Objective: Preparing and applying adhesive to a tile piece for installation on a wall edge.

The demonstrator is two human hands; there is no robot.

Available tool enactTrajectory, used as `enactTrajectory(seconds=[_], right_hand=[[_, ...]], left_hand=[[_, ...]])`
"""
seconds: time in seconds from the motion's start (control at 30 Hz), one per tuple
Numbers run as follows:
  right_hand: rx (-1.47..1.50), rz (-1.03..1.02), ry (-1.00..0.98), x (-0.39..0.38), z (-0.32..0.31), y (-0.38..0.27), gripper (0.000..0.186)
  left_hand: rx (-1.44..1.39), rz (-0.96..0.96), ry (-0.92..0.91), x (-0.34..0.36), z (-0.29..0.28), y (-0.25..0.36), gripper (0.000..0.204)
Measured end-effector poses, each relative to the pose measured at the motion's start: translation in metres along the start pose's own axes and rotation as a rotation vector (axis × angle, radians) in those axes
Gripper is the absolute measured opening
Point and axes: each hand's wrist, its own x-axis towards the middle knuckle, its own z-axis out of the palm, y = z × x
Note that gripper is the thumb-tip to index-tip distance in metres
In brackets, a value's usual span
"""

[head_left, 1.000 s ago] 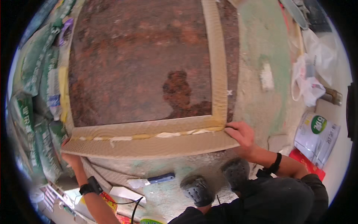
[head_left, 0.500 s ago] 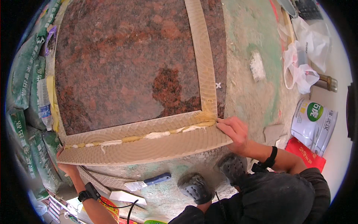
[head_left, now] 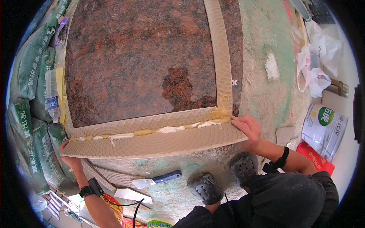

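Note:
My left hand (head_left: 72, 160) is closed round the left end of a long beige strip (head_left: 167, 144) with scalloped ridges across its face. At the strip's right end my right hand (head_left: 249, 131) grips the corner, fingers on top. Its far edge lies along a second ridged strip (head_left: 148, 122) on the front edge of a polished red-brown granite slab (head_left: 137, 64). Yellow paste and white lumps (head_left: 171, 129) run along the seam between the two. A further beige strip (head_left: 220, 57) lies along the slab's right side.
A blue-handled putty knife (head_left: 167, 176) lies on the floor before my feet, near a white offcut (head_left: 133, 195). Stacked green sacks (head_left: 32, 79) and a plastic bottle (head_left: 52, 95) line the left. At right are a white bucket (head_left: 325, 127) and plastic bags (head_left: 313, 72).
The whole view has shifted, so the slab, strips and floor things sit farther right and higher. Both hands keep their hold on the strip's ends.

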Motion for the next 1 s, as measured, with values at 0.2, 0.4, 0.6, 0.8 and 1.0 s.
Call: enactTrajectory(seconds=[0.2, 0.4, 0.6, 0.8, 1.0], right_hand=[[0.089, 0.039, 0.007, -0.01, 0.006, 0.006, 0.043], [0.051, -0.015, 0.034, -0.012, 0.01, 0.01, 0.037], [0.013, -0.019, 0.03, -0.005, 0.009, 0.007, 0.027], [0.012, -0.011, 0.021, -0.002, 0.009, 0.007, 0.022], [0.033, 0.102, -0.005, -0.005, 0.004, 0.004, 0.011]], left_hand=[[0.038, 0.059, 0.02, 0.002, 0.001, -0.003, 0.031], [-0.053, -0.081, 0.057, -0.003, 0.009, -0.003, 0.025], [-0.136, -0.176, 0.104, -0.004, 0.019, 0.019, 0.017], [-0.098, -0.203, 0.188, 0.0, 0.02, 0.034, 0.015], [-0.213, -0.209, 0.183, -0.003, 0.018, 0.039, 0.012]])
